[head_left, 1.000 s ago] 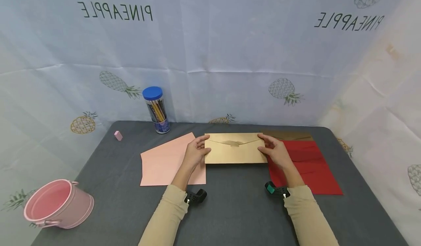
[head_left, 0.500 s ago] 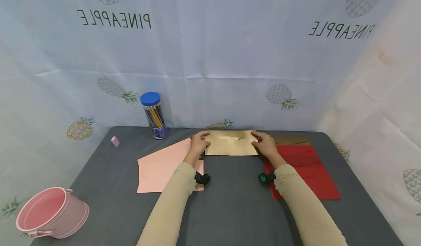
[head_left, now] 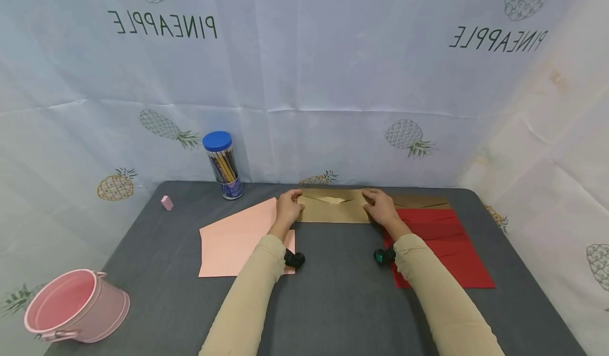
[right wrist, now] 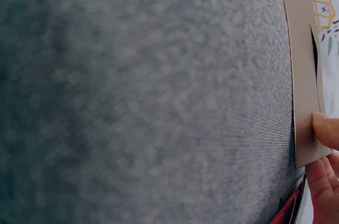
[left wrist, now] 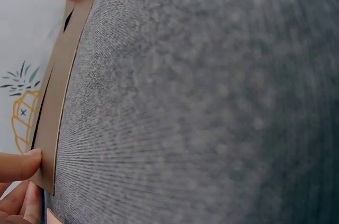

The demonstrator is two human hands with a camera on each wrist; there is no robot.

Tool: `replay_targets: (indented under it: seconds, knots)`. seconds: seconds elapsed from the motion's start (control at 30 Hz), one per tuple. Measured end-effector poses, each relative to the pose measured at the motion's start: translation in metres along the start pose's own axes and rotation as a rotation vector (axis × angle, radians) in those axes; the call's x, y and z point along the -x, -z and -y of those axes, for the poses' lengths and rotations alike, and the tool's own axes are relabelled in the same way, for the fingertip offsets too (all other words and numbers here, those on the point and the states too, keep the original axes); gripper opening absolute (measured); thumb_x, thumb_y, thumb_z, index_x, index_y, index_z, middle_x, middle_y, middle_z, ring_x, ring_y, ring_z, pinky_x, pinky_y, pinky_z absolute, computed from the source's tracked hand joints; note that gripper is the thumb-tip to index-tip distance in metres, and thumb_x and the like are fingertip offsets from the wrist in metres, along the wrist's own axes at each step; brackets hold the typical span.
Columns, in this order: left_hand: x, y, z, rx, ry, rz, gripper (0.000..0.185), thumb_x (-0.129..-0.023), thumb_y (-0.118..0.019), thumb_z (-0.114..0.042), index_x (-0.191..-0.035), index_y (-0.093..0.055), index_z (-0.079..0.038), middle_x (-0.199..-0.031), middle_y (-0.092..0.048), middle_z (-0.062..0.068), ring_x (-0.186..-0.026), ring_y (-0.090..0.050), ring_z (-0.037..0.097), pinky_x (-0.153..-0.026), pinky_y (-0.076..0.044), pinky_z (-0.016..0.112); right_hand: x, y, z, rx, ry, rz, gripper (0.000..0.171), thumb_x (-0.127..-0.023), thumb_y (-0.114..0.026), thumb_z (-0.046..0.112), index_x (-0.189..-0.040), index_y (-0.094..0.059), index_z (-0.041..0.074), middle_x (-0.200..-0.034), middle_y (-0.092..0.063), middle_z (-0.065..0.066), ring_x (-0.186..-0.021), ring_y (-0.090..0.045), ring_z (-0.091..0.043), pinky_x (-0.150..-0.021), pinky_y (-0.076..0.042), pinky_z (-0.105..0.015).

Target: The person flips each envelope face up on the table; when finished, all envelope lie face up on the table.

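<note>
A tan envelope (head_left: 333,209) with its pointed flap facing up lies low over the far middle of the grey table (head_left: 333,303). My left hand (head_left: 289,206) pinches its left end. In the left wrist view the thumb (left wrist: 21,164) sits on top of the envelope (left wrist: 58,91), with the fingers underneath. My right hand (head_left: 379,206) pinches the right end, its thumb (right wrist: 327,130) on the envelope (right wrist: 304,75) and the fingers below. The underside of the envelope is hidden.
A pink sheet (head_left: 238,239) lies to the left of the envelope. Red envelopes (head_left: 442,245) lie to the right, with another brown envelope (head_left: 423,202) behind them. Further left are a blue-lidded pencil jar (head_left: 222,164), a pink eraser (head_left: 166,202) and a pink bucket (head_left: 71,306).
Both hands have carried the tan envelope away from me toward the back of the table and tipped it down nearly flat. The grip at both ends is unchanged.
</note>
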State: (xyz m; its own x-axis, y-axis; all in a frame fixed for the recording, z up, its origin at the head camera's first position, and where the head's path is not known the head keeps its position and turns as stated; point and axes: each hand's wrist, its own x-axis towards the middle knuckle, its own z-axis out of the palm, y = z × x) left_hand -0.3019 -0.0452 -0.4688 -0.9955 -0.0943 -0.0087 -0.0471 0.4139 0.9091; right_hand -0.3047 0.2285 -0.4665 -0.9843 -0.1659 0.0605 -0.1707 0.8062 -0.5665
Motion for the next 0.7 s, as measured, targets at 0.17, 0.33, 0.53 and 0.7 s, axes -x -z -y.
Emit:
replay_targets:
  seconds: [0.17,0.33,0.53,0.7]
  knots:
    - [-0.001,0.000,0.002,-0.037,-0.015,-0.007,0.043,-0.081,-0.068,0.006,-0.123,-0.062,-0.002,-0.115,-0.062,0.016,-0.107,-0.058,0.029,-0.088,-0.052,0.038,0.000,-0.002,0.000,0.017,0.003,0.001,0.049,-0.090,-0.062,0.006,-0.136,-0.048,-0.003,-0.141,-0.039,-0.030,-0.113,-0.053,-0.044,-0.097,-0.043,-0.054]
    - [0.000,0.000,0.002,-0.060,-0.020,-0.001,0.042,-0.081,-0.067,0.006,-0.123,-0.062,-0.002,-0.115,-0.060,0.017,-0.106,-0.056,0.030,-0.087,-0.051,0.039,0.001,-0.003,0.002,0.058,0.015,-0.010,0.045,-0.089,-0.062,0.006,-0.132,-0.052,-0.006,-0.141,-0.039,-0.031,-0.126,-0.039,-0.049,-0.105,-0.033,-0.058]
    - [-0.001,0.001,0.004,-0.084,-0.023,0.010,0.045,-0.082,-0.070,0.001,-0.126,-0.059,0.000,-0.117,-0.055,0.018,-0.106,-0.053,0.031,-0.088,-0.050,0.040,0.005,-0.004,-0.001,0.033,0.048,-0.035,0.047,-0.090,-0.061,0.007,-0.134,-0.049,-0.007,-0.144,-0.037,-0.029,-0.133,-0.030,-0.048,-0.110,-0.023,-0.059]
    - [-0.001,0.014,0.006,0.101,-0.001,0.072,0.052,-0.086,-0.066,-0.003,-0.135,-0.049,0.000,-0.129,-0.054,0.019,-0.119,-0.052,0.032,-0.097,-0.048,0.039,0.012,-0.001,-0.003,-0.102,0.040,-0.058,0.054,-0.091,-0.062,0.011,-0.139,-0.043,-0.003,-0.139,-0.044,-0.027,-0.124,-0.045,-0.044,-0.101,-0.037,-0.057]
